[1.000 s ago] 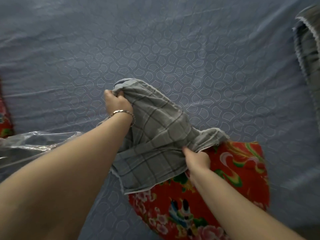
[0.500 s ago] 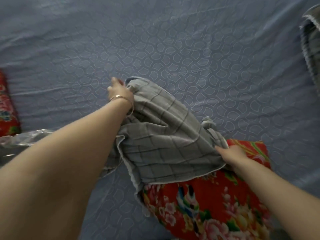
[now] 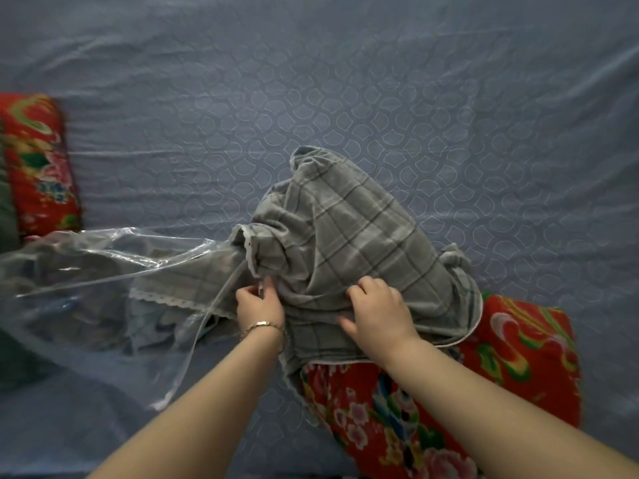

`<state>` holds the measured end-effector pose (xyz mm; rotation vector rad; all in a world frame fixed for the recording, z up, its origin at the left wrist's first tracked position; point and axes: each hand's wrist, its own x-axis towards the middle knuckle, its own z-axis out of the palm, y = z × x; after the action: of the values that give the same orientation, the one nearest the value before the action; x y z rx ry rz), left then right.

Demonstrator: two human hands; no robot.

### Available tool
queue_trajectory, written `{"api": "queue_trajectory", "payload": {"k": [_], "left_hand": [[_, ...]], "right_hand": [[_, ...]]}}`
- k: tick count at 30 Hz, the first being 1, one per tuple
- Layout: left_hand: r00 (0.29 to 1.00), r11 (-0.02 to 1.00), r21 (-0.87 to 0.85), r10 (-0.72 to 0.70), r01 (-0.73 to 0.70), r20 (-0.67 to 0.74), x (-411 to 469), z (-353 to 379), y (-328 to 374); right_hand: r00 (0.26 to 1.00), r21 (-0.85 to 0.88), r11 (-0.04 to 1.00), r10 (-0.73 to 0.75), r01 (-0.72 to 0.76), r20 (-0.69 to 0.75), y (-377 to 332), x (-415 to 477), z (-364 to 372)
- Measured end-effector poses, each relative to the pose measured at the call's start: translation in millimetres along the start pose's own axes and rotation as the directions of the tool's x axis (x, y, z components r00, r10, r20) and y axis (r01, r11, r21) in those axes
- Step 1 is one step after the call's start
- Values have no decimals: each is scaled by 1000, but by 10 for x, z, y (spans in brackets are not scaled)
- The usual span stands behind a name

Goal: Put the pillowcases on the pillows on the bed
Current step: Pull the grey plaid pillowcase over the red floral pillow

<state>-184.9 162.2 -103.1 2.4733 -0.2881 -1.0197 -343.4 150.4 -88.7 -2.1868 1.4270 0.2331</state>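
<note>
A grey checked pillowcase [image 3: 349,243] with white lace trim is bunched over the far end of a red floral pillow [image 3: 511,368] lying on the blue bed at the lower right. My left hand [image 3: 260,305], with a bracelet on the wrist, pinches the pillowcase's hem at its left side. Further right, the pillowcase's near part is gripped by my right hand [image 3: 378,314], just above the exposed red pillow. A second red floral pillow [image 3: 38,164] lies at the far left edge.
A clear plastic bag [image 3: 90,267] holding more grey checked fabric [image 3: 179,288] lies left of my hands. The blue quilted bedsheet [image 3: 345,81] stretches across the whole view.
My left hand has come back from the pillowcase's far end to its near hem. My right hand has shifted left onto the cloth. The view has moved, showing more of the bag and left pillow.
</note>
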Motion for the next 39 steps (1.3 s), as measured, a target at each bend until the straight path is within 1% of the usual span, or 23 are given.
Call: {"api": "queue_trajectory", "payload": {"k": [3,6,8,9,11,12,15,17,18,20,22,24,25,26,27,28,29,31,32,34,36,38,39], "left_hand": [[993,994,32,99,-101,61,76,-43,-201],[976,980,25,194,-197,97,143,-191,-366],[985,992,97,70,-86,156,215,-281,-610],[977,989,132,-86,61,194,239,-321,-736],[875,913,165,-405,373,264,258,-360,-928],[847,892,180,-450,414,282,255,-359,-916],[871,922,160,-386,353,302,276,-236,-690],[805,918,18,-356,396,474,262,-154,-529],[752,900,3,-365,435,549,265,-111,-500],[697,882,-21,-357,470,622,332,7,-563],[681,880,-26,-348,475,645,333,84,-632],[683,867,-65,-340,494,646,216,76,-613],[693,867,-64,-349,495,632,187,90,-626],[706,870,-57,-358,490,611,178,106,-650],[725,878,-65,-347,474,594,177,112,-662],[734,876,-93,-334,474,591,215,135,-694],[747,882,-125,-301,454,593,240,164,-719],[802,906,-178,-230,383,551,129,111,-659],[847,939,-187,-159,288,507,5,23,-606],[906,992,-113,93,-50,413,-247,-126,-583],[874,940,2,315,-340,370,-442,-210,-637],[793,839,89,465,-536,394,-556,-250,-641],[757,790,146,490,-595,433,-589,-256,-624]], "right_hand": [[1000,-53,999,-11,11,-5,-78,27,31],[979,-114,973,-204,203,2,-234,-62,95],[967,-114,961,-241,250,84,-310,-126,226],[968,-101,968,-218,231,127,-347,-150,255],[954,-168,960,-181,224,241,-429,-195,257],[945,-220,950,-156,223,286,-444,-223,326],[953,-328,937,-17,121,304,-462,-486,546],[921,-306,950,70,56,384,-407,-764,720],[925,-303,953,110,6,364,-398,-814,768],[911,-309,947,200,-85,361,-441,-898,822],[928,-337,922,283,-194,242,-473,-816,865],[901,-277,924,339,-264,272,-421,-778,871],[922,-255,936,306,-244,238,-363,-711,879],[901,-236,946,293,-223,321,-336,-701,789],[908,-230,954,262,-192,327,-313,-682,721],[936,-231,959,225,-164,271,-260,-615,621],[951,-188,968,207,-165,231,-221,-585,503],[950,2,962,268,-272,158,-152,-522,220],[940,65,944,314,-324,133,-130,-493,122],[909,249,876,412,-413,57,-145,-483,-147],[910,339,856,415,-389,-2,-223,-534,-330],[920,380,857,390,-350,-34,-230,-576,-386],[912,404,842,408,-357,-44,-251,-605,-427]]}}
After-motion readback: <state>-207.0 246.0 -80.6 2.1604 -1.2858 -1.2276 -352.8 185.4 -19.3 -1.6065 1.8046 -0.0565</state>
